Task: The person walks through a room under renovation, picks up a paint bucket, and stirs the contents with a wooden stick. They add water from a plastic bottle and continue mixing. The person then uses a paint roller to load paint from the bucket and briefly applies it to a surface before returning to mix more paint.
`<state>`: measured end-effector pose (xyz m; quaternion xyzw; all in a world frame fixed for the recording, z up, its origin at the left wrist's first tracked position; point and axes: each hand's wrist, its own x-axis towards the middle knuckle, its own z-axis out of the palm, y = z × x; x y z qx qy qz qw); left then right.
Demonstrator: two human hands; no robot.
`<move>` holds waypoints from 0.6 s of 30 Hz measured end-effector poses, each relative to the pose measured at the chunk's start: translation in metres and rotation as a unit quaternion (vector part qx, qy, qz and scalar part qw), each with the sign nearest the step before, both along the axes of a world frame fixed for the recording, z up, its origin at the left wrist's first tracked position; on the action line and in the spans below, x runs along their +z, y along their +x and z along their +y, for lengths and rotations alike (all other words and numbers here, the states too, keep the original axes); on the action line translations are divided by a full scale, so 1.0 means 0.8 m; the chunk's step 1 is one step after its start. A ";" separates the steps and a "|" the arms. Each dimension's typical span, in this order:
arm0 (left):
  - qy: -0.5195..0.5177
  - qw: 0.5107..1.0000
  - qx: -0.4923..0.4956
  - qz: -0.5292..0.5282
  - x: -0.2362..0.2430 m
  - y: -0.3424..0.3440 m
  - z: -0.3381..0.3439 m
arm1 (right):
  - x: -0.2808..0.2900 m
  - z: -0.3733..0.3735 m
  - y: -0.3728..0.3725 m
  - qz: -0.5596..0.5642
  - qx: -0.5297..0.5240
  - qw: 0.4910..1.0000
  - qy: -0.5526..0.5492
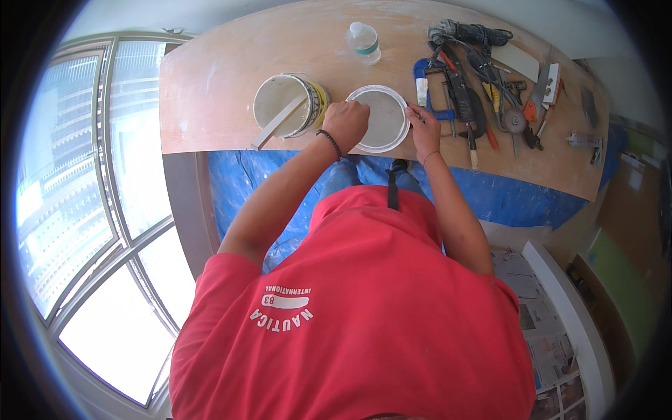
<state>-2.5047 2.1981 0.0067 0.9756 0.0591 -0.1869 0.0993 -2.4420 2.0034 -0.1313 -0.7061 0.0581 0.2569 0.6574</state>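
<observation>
A round, white-rimmed piece (386, 112) with a greyish inside lies near the table's front edge; I cannot tell whether it is a lid or a tub. My left hand (345, 124) is closed in a fist over its left edge, and what the fingers hold is hidden. On the opposite side my right hand (424, 133) grips the rim with bent fingers. Left of both hands stands a white bucket (269, 94) with pale residue on its inner wall. A flat pale stick (280, 122) rests across the bucket's mouth, its lower end jutting past the rim.
A clear plastic bottle (364, 43) stands farther back. To the right lie an angle grinder (469, 32), a blue clamp (423, 87), a handsaw (540, 87) and several other tools on the wooden table (210, 84). Blue sheeting (504, 196) covers the floor; windows (84, 175) are at left.
</observation>
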 end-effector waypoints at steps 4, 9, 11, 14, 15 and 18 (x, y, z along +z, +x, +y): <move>0.038 0.997 -0.039 0.054 0.015 0.004 0.015 | -0.007 0.005 0.002 0.026 -0.012 1.000 0.006; 0.032 0.998 -0.036 0.027 0.014 0.012 0.006 | -0.008 0.009 0.002 0.018 -0.012 1.000 0.002; 0.018 0.999 -0.033 -0.021 0.009 0.017 0.002 | -0.008 0.011 0.003 0.036 -0.021 0.999 0.008; 0.034 0.998 -0.042 0.039 0.011 0.021 0.004 | -0.005 0.013 0.003 0.025 -0.021 0.999 -0.025; 0.041 0.997 -0.060 0.037 0.014 0.022 0.006 | -0.004 0.013 0.003 0.017 -0.020 0.999 -0.024; 0.059 0.993 -0.089 0.057 0.024 0.024 0.007 | 0.002 0.013 0.004 0.016 -0.014 0.999 -0.031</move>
